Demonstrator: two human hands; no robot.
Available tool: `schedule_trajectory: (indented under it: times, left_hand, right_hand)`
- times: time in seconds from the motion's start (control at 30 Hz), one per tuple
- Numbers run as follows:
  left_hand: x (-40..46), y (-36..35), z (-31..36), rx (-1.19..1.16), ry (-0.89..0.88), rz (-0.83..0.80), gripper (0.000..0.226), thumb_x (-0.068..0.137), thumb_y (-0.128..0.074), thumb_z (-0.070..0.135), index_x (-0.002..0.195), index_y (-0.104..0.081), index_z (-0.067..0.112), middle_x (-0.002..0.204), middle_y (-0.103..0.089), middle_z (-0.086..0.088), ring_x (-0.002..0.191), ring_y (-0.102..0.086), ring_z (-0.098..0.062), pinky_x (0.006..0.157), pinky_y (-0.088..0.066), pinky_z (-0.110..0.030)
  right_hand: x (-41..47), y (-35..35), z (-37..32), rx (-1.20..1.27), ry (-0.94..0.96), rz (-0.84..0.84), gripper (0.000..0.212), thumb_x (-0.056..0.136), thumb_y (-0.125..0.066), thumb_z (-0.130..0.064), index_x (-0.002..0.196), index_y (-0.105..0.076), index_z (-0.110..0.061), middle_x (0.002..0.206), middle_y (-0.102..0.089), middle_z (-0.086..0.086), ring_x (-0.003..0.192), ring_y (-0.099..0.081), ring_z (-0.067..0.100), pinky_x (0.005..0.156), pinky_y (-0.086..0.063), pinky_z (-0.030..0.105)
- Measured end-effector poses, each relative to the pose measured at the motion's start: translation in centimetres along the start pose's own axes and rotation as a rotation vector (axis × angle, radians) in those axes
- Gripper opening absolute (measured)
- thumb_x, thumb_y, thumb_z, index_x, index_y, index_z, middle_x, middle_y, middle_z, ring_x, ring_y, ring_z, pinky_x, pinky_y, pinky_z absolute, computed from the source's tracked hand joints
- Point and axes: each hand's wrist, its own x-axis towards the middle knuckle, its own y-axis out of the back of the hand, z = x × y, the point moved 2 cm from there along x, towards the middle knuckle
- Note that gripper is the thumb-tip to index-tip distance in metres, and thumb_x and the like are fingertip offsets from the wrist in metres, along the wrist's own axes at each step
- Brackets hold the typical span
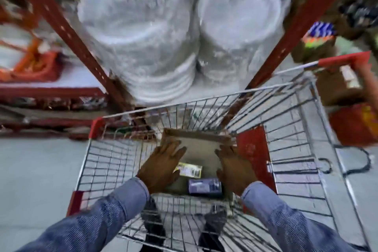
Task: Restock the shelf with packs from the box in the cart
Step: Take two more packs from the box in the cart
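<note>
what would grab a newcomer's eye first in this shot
Two tall plastic-wrapped stacks of white disposable plates fill the top centre, standing between slanted red steel shelf uprights. Below them, a silver wire shopping cart with red corner guards holds an open brown cardboard box. The left hand and the right hand, in blue denim sleeves, reach down into that box with fingers spread, nothing visibly gripped.
</note>
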Motion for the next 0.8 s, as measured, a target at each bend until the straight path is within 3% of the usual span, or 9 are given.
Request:
schedule_trajectory:
  times: [0.07, 0.17, 0.37, 0.57, 0.7, 0.8]
  left_hand:
    - [0.9, -4.2, -0.1, -0.046, 0.030, -0.106, 0.075, 0.086, -0.066, 0.027, 0.149, -0.028, 0.014, 0.157, -0.028, -0.015, 0.142, -0.029, -0.039, 0.108, -0.035, -0.056]
    - [2.5, -8.5, -0.1, -0.048, 0.068, -0.217, 0.075, 0.088, -0.064, 0.025, 0.150, -0.024, 0.015, 0.160, -0.024, -0.011, 0.144, -0.024, -0.032, 0.115, -0.027, -0.050]
    - [5.0, -14.0, -0.3, -0.058, 0.055, -0.243, 0.068, 0.081, -0.069, 0.013, 0.141, -0.039, 0.007, 0.147, -0.045, -0.015, 0.133, -0.042, -0.032, 0.108, -0.039, -0.045]
    - [6.1, -15.8, -1.4, -0.080, 0.076, -0.277, 0.061, 0.084, -0.062, 0.001, 0.140, -0.041, 0.006, 0.140, -0.052, -0.016, 0.126, -0.049, -0.033, 0.105, -0.041, -0.042]
    - [6.8, -16.0, -2.0, -0.078, 0.077, -0.284, 0.059, 0.076, -0.074, 0.005, 0.130, -0.051, 0.009, 0.129, -0.059, -0.013, 0.116, -0.056, -0.030, 0.096, -0.049, -0.042]
    - [7.0, -15.3, -2.4, -0.090, 0.101, -0.267, 0.060, 0.072, -0.080, 0.011, 0.126, -0.054, 0.012, 0.125, -0.061, -0.010, 0.113, -0.058, -0.028, 0.092, -0.051, -0.042]
  right_hand:
    - [1.3, -4.2, 0.5, 0.013, 0.008, -0.106, 0.059, 0.087, -0.060, -0.021, 0.142, -0.039, -0.013, 0.150, -0.037, 0.011, 0.136, -0.034, 0.032, 0.106, -0.036, 0.040]
    - [3.0, -8.6, 0.9, 0.002, 0.020, -0.221, 0.049, 0.083, -0.066, -0.019, 0.129, -0.051, -0.011, 0.131, -0.056, 0.012, 0.120, -0.048, 0.031, 0.097, -0.045, 0.040]
    - [5.6, -13.9, 0.9, -0.024, 0.023, -0.312, 0.031, 0.080, -0.071, -0.027, 0.105, -0.063, -0.011, 0.112, -0.065, 0.013, 0.104, -0.061, 0.031, 0.081, -0.053, 0.039]
    - [6.5, -17.2, 0.8, -0.073, 0.052, -0.334, 0.029, 0.082, -0.070, -0.015, 0.110, -0.062, -0.010, 0.117, -0.064, 0.016, 0.106, -0.061, 0.032, 0.087, -0.051, 0.039]
    - [6.8, -17.7, 0.8, -0.088, 0.062, -0.297, 0.027, 0.089, -0.060, -0.009, 0.116, -0.060, -0.009, 0.121, -0.061, 0.017, 0.110, -0.060, 0.033, 0.091, -0.049, 0.039]
    - [6.9, -17.3, 1.0, -0.052, 0.052, -0.276, 0.024, 0.090, -0.062, -0.017, 0.114, -0.060, -0.012, 0.119, -0.060, 0.015, 0.109, -0.059, 0.032, 0.090, -0.050, 0.039]
